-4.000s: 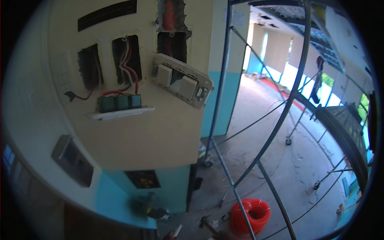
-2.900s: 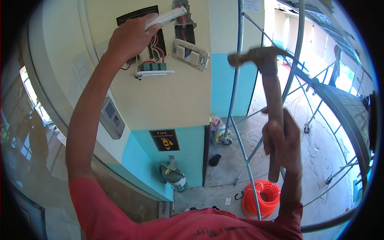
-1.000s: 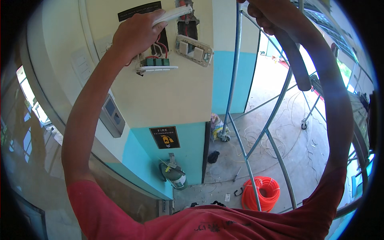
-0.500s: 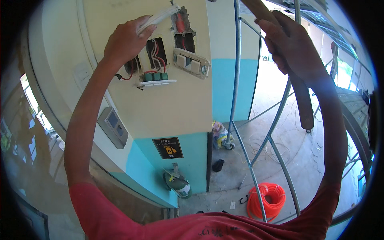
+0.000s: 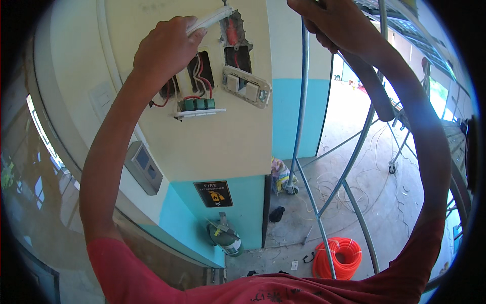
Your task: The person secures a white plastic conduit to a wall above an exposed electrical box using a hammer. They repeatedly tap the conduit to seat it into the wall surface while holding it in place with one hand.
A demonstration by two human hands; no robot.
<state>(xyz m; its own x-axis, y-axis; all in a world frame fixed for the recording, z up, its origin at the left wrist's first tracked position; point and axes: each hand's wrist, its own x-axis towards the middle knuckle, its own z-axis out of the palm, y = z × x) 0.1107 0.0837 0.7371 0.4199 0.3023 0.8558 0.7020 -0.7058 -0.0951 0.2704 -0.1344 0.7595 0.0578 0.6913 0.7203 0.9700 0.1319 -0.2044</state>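
Note:
My left hand (image 5: 167, 50), raised at the wall, is closed round a pale, whitish strip (image 5: 210, 21). The strip's far end lies at the rough chiselled slot (image 5: 236, 25), next to a thin metal piece. A red conduit (image 5: 232, 34) shows inside that slot. Below hang a tilted white switch plate (image 5: 247, 87) and another plate with green switch modules (image 5: 200, 104) wired to the open wall boxes. My right hand (image 5: 339, 23), at the top edge, is closed on a dark wooden tool handle (image 5: 369, 83). The tool's head is out of view.
Metal scaffold tubes (image 5: 305, 101) stand right of the wall corner. A coil of orange conduit (image 5: 344, 258) and loose cables lie on the floor. Lower down are an extinguisher sign (image 5: 214, 194), a green cylinder (image 5: 227, 239) and a grey wall device (image 5: 143, 167).
My right hand has moved up and left with the wooden handle, partly leaving the view. My left hand keeps its grip on the strip; the view has shifted slightly.

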